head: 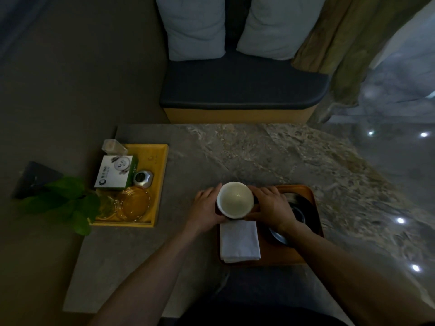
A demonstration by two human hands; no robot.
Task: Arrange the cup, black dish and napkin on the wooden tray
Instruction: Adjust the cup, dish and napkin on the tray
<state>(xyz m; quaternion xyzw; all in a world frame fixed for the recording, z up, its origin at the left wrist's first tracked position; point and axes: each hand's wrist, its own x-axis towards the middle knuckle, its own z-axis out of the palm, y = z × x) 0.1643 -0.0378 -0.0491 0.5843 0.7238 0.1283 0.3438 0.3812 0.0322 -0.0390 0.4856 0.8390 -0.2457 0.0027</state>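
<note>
Left hand [204, 209], right hand [270, 208], cupping cup [235, 200]

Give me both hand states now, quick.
Left hand: closed around the left side of the round white ceramic cup.
Right hand: closed around the same cup's right side.

Both hands, left [207, 209] and right [270, 208], clasp the white cup [235, 200]; napkin [239, 241] just below.

Dim, soft wide-angle view, edges warped.
</note>
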